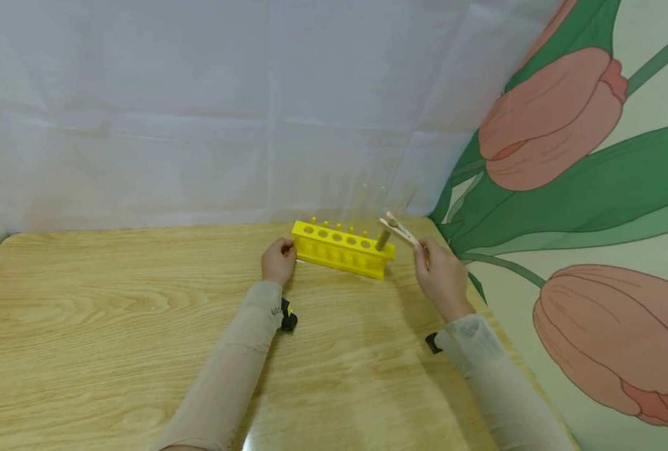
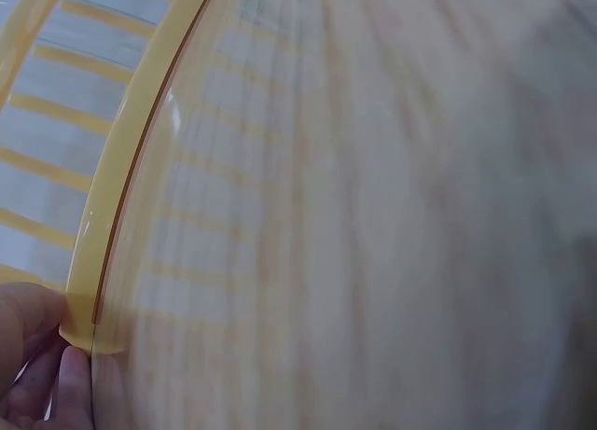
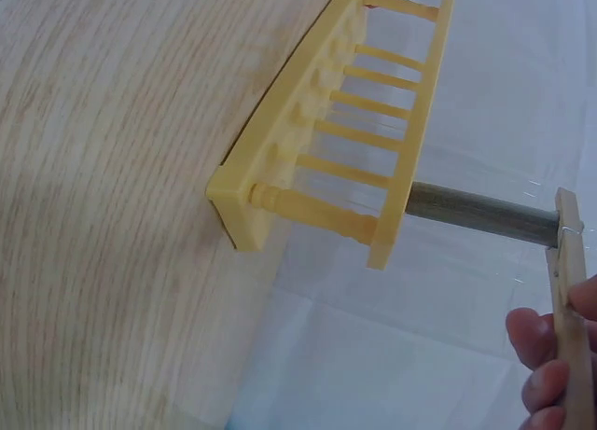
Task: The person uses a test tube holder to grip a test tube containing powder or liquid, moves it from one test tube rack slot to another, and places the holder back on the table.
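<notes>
A yellow test tube rack (image 1: 339,241) stands on the table, with a row of holes and small pegs along its top. My left hand (image 1: 278,260) pinches its left end between thumb and fingers, low at the base corner in the left wrist view. In my right hand (image 1: 442,272) is a wooden test tube clamp (image 1: 400,229), gripped by its handle. The clamp's jaws hold a grey-brown test tube (image 3: 485,213) near its top. This tube's lower end meets the rack's top plate at the right end; I cannot tell how deep it sits.
Faint, clear tube-like outlines (image 1: 365,197) rise behind the rack. A white sheet (image 1: 198,125) hangs along the back of the wooden table (image 1: 114,313). To the right, a tulip-patterned wall (image 1: 593,250) runs close beside my right arm.
</notes>
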`<action>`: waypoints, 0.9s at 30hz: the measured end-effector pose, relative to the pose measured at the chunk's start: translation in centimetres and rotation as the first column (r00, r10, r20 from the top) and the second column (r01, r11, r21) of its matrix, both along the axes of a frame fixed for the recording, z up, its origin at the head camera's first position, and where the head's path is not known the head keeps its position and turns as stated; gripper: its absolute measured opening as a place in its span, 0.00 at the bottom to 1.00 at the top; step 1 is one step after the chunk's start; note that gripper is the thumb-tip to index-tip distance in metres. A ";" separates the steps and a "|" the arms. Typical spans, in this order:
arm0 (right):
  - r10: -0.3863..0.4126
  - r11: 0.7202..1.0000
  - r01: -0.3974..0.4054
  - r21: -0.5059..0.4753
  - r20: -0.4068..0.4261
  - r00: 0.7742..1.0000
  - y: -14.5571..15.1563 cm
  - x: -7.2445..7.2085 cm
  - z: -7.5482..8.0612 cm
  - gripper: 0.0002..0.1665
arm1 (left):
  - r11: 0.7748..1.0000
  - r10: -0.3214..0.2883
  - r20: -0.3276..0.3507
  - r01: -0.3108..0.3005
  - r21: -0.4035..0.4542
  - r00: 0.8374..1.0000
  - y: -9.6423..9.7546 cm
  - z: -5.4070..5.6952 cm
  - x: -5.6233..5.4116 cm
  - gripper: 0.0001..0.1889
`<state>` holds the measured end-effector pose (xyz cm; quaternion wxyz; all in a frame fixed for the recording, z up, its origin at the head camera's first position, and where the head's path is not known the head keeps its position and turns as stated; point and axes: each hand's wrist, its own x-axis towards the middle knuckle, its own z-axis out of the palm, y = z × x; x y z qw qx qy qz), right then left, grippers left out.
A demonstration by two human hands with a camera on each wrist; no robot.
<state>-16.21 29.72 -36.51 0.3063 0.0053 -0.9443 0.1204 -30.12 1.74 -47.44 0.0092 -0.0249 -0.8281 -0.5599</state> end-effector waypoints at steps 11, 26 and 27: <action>0.036 0.999 -0.036 -0.009 -0.013 0.999 -0.6 -0.4 0.9 0.15 | 1.000 -0.004 0.003 0.004 0.005 1.000 0.0 0.4 0.2 0.12; 0.058 0.998 -0.057 0.024 -0.050 0.997 -0.9 -1.2 0.1 0.14 | 1.000 0.007 -0.032 -0.007 0.001 0.999 0.1 -0.1 -0.1 0.11; 0.059 0.998 -0.058 0.023 -0.046 0.997 -0.9 -1.2 0.1 0.14 | 1.000 0.007 -0.029 -0.007 0.003 1.000 0.1 -0.1 0.0 0.11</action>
